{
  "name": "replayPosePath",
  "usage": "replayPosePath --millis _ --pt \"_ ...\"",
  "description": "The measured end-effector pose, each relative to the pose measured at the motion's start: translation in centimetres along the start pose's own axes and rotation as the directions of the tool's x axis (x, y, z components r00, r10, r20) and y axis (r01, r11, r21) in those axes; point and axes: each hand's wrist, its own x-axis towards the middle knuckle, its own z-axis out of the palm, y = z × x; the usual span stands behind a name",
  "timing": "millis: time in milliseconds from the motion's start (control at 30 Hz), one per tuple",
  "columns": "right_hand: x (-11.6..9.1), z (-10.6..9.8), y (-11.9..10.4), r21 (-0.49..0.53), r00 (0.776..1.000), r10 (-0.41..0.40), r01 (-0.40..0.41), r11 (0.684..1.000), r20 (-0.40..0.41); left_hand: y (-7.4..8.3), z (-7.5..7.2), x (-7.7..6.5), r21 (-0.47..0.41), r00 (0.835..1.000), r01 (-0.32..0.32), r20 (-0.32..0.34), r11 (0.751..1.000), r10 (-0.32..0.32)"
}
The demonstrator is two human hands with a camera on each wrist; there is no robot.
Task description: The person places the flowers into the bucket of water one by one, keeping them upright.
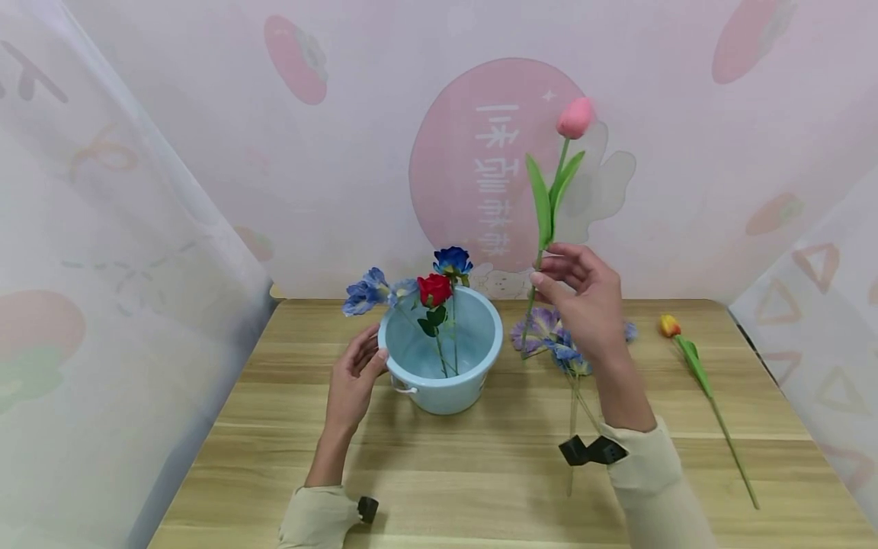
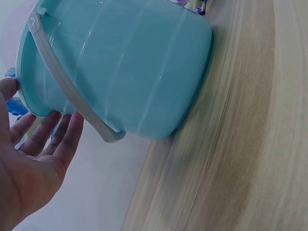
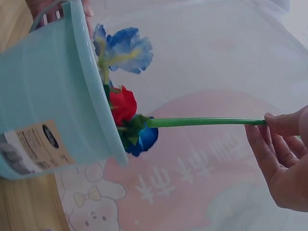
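Observation:
My right hand pinches the stem of a pink tulip between thumb and fingers, holding it upright beyond the right side of a light blue bucket. In the right wrist view the green stem runs from the fingertips toward the bucket's mouth and overlaps the flowers there. At the bucket's left side, my left hand rests its fairly straight fingers against the wall, thumb at the rim. The bucket holds a red rose, a dark blue flower and pale blue blossoms leaning out left.
Purple and blue flowers lie on the wooden table under the right forearm, which partly hides them. Farther right lies an orange-yellow tulip with a long stem. A printed curtain stands behind the table.

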Motion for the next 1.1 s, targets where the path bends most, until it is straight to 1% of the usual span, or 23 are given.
replayPosePath --millis 167,300,433,600,833,1100 --pt "0.2 1.8 -0.2 -0.028 0.999 -0.007 0.008 1.0 0.044 -0.1 0.0 0.0 0.0 1.0 -0.003 -0.003 1.0 0.003" --pt "0.5 3.5 -0.1 -0.011 0.997 -0.026 0.027 1.0 0.071 -0.1 0.0 0.0 0.004 1.0 -0.007 -0.004 1.0 0.007" --pt "0.8 5.0 0.3 0.012 0.996 -0.017 0.016 1.0 0.084 -0.2 0.0 0.0 0.004 1.0 -0.009 -0.005 1.0 0.009" --pt "0.9 6.6 1.1 0.021 0.995 0.031 -0.034 0.999 0.096 -0.2 0.0 0.0 0.004 1.0 -0.008 -0.006 1.0 0.008" --pt "0.5 8.3 2.5 -0.025 0.982 0.138 -0.135 0.99 0.13 -0.3 0.0 0.1 0.012 1.0 -0.006 -0.008 1.0 0.006" --pt "0.3 9.8 4.1 -0.07 0.966 0.191 -0.181 0.981 0.177 -0.4 0.0 0.1 0.02 1.0 -0.007 -0.01 1.0 0.007"
